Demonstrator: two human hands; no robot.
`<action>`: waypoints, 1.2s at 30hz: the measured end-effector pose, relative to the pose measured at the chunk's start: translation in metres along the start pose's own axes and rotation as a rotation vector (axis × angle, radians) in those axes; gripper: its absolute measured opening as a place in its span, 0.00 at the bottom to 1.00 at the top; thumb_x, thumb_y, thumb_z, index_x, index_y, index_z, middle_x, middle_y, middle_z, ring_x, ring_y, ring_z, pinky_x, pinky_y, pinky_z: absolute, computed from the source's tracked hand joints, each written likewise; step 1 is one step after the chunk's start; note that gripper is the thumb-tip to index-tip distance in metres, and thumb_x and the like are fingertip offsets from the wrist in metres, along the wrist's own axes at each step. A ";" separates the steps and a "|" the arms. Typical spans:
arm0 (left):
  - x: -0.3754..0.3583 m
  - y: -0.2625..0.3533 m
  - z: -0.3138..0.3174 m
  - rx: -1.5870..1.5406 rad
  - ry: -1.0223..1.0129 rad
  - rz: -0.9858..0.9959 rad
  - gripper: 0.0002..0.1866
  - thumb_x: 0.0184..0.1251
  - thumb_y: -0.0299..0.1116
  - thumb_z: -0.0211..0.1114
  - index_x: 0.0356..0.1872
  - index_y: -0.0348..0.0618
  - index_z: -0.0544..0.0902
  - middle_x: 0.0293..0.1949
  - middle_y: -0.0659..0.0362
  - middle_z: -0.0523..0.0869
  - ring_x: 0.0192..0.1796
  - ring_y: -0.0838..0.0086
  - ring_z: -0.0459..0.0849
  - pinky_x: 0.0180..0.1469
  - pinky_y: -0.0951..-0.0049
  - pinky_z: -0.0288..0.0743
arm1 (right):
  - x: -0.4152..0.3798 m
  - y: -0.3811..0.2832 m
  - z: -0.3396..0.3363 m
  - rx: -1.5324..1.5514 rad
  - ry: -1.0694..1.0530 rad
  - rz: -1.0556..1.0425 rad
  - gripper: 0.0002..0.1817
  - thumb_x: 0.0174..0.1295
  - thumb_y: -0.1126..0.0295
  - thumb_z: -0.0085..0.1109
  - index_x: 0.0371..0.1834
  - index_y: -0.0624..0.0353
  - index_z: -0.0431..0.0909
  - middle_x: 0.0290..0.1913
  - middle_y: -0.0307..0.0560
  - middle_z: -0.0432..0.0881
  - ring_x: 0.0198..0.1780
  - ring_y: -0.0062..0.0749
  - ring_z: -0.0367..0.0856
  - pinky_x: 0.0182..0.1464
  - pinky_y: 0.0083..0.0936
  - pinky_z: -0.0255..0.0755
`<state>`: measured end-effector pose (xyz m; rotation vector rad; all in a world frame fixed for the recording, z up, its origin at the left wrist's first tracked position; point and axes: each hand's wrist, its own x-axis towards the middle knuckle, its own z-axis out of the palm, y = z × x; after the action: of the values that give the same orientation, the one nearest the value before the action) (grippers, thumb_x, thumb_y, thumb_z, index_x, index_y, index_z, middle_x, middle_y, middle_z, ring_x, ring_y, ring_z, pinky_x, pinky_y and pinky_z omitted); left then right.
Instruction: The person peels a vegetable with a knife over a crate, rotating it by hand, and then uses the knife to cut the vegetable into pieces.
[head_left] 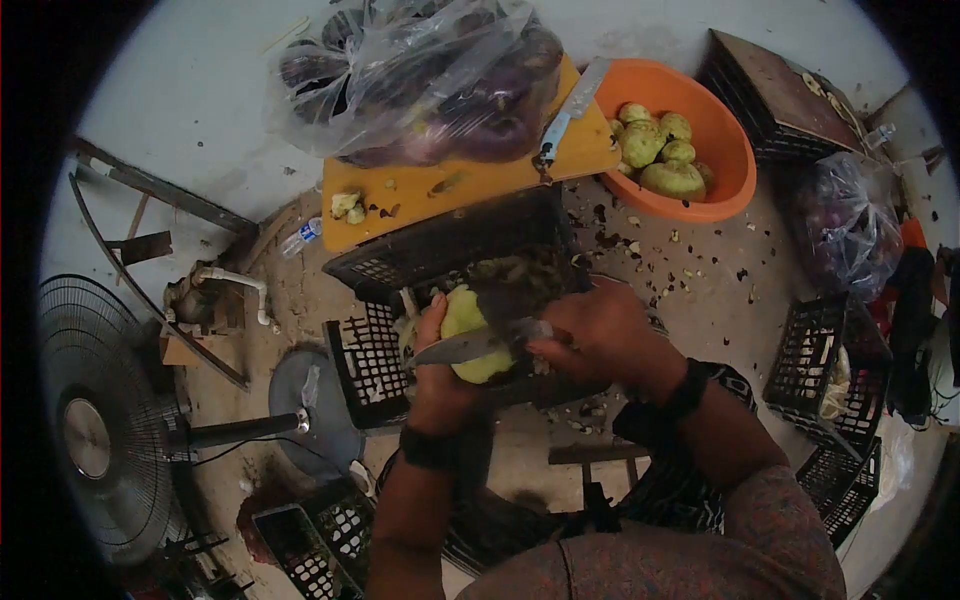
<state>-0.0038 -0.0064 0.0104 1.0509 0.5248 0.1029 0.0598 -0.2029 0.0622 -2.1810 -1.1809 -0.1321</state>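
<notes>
Head view: our left hand [436, 372] clamps the pale green vegetable [464, 312], left of our right hand [602, 335], which grips the knife [458, 349]. Likely we're paring; a further stroke calls for steadiness.

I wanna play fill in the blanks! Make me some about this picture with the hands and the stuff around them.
1. The right hand grips a ____.
2. The big round tub of pale green pieces is coloured ____.
3. On the yellow board lies a clear plastic ____ of dark purple vegetables.
4. A large black ____ stands at the far left.

Missing words: knife; orange; bag; fan.
</notes>
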 end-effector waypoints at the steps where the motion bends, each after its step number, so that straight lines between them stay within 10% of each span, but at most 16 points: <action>1: -0.005 0.010 0.007 -0.001 0.001 0.000 0.23 0.69 0.52 0.45 0.50 0.45 0.77 0.44 0.56 0.84 0.47 0.65 0.83 0.53 0.64 0.75 | -0.001 0.000 0.000 -0.002 -0.008 0.005 0.17 0.55 0.51 0.58 0.25 0.53 0.74 0.22 0.46 0.77 0.24 0.45 0.78 0.24 0.39 0.69; 3: -0.015 0.032 0.019 -0.355 -0.190 -0.238 0.23 0.70 0.51 0.45 0.50 0.45 0.77 0.44 0.56 0.84 0.46 0.65 0.83 0.53 0.64 0.75 | -0.002 0.000 0.001 -0.005 -0.016 0.012 0.17 0.56 0.50 0.58 0.25 0.53 0.74 0.22 0.46 0.77 0.24 0.46 0.78 0.24 0.40 0.69; 6: -0.018 0.032 0.015 -0.233 -0.373 -0.089 0.20 0.74 0.43 0.40 0.51 0.41 0.74 0.48 0.54 0.80 0.51 0.70 0.80 0.54 0.68 0.74 | -0.002 0.001 0.005 -0.012 -0.011 -0.023 0.17 0.56 0.50 0.58 0.26 0.53 0.74 0.22 0.47 0.78 0.24 0.46 0.78 0.24 0.40 0.69; 24: 0.010 -0.009 -0.010 0.223 -0.027 0.138 0.22 0.68 0.52 0.47 0.48 0.47 0.77 0.42 0.58 0.84 0.44 0.67 0.84 0.48 0.65 0.78 | -0.002 -0.001 0.004 0.036 -0.011 -0.012 0.17 0.55 0.51 0.59 0.24 0.54 0.73 0.20 0.47 0.77 0.22 0.46 0.78 0.23 0.39 0.69; 36: -0.020 0.030 0.011 -0.158 -0.311 -0.038 0.17 0.75 0.38 0.40 0.54 0.41 0.71 0.50 0.56 0.78 0.52 0.71 0.79 0.54 0.69 0.75 | 0.000 -0.001 -0.001 0.026 0.004 0.000 0.17 0.55 0.52 0.59 0.25 0.53 0.73 0.22 0.46 0.77 0.25 0.46 0.78 0.26 0.39 0.69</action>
<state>-0.0109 -0.0069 0.0471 0.8815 0.2496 -0.0519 0.0593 -0.2033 0.0633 -2.1568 -1.1745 -0.1197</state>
